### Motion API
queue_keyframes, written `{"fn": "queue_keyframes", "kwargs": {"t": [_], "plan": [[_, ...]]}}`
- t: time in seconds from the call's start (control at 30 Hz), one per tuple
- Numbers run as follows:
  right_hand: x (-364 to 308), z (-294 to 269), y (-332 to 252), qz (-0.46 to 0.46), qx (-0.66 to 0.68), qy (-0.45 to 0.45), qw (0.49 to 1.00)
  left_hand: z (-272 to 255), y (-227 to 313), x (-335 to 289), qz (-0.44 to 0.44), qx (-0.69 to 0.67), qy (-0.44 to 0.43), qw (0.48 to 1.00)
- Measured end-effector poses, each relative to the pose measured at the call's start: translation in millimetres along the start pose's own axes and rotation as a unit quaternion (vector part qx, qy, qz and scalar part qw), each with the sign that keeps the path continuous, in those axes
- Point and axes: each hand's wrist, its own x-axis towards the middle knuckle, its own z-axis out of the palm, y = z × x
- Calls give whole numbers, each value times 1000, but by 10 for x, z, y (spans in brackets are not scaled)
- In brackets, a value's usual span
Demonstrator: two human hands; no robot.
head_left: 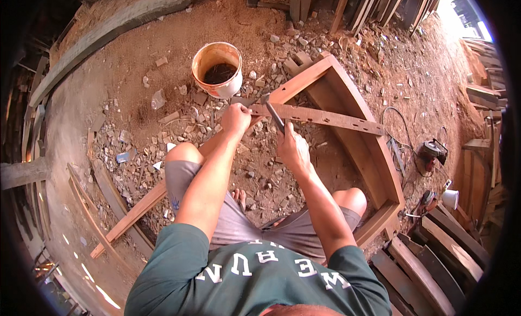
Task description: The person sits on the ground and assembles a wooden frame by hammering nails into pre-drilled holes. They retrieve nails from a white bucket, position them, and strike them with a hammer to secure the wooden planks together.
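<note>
Green shirt, grey shorts at lower centre. Right hand [293, 149] fisted round hammer [275, 117] handle, head over slotted crosspiece [320, 117] mid-frame. Left hand [236, 119] clenched on crosspiece's left end. Wooden frame [374, 153] seems mostly assembled; crosspiece lies loose, unfixed. Bucket [217, 69] above.

Head view: single fisheye, worn high
Faces steeply down (rim bends straight edges), close above the wooden frame [347, 126] on dirt floor [163, 99].
</note>
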Motion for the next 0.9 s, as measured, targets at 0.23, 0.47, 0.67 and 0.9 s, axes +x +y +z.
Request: {"fn": "queue_keyframes", "kwargs": {"t": [0.23,0.47,0.67,0.9], "plan": [[-31,101,60,21,3,-22,1000,-41,59,-111,-17,-12,-10,1000],[-70,83,194,2,37,8,999,-22,82,-137,-16,5,-12,1000],[-230,-293,27,72,269,-32,960,215,-94,-351,-178,-456,-108,866],[-754,-158,95,97,328,75,937,582,445,-1386,-245,-649,-239,679]]}}
